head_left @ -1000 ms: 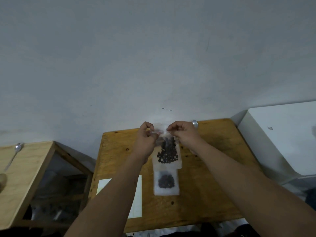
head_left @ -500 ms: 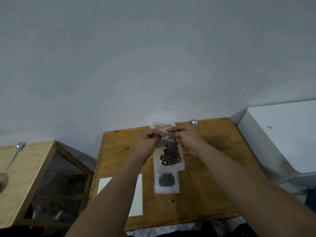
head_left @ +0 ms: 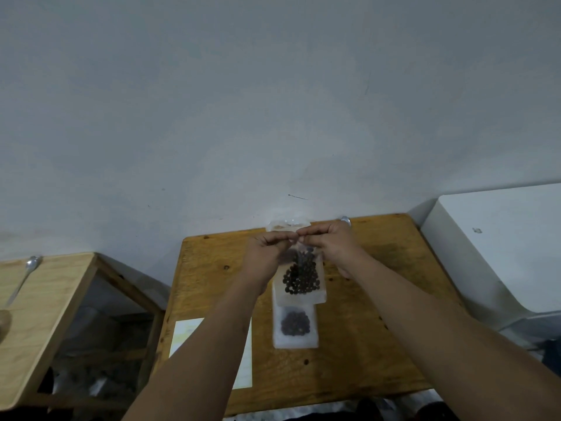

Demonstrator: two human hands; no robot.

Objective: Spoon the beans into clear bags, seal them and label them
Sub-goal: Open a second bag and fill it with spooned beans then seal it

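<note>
A pale label sheet [head_left: 186, 335], too blurred to read, is lying on the wooden table [head_left: 379, 344] beside a filled bag of beans [head_left: 295, 328]. Beyond it, the left hand [head_left: 267, 253] and right hand [head_left: 334, 241] are pinching the top of a second clear bag [head_left: 303, 279] holding dark beans.

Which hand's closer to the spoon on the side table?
Left. The spoon lies far left of both; the left hand is nearer, the right hand just beyond it. Both pinch the held bag at its top.
</note>
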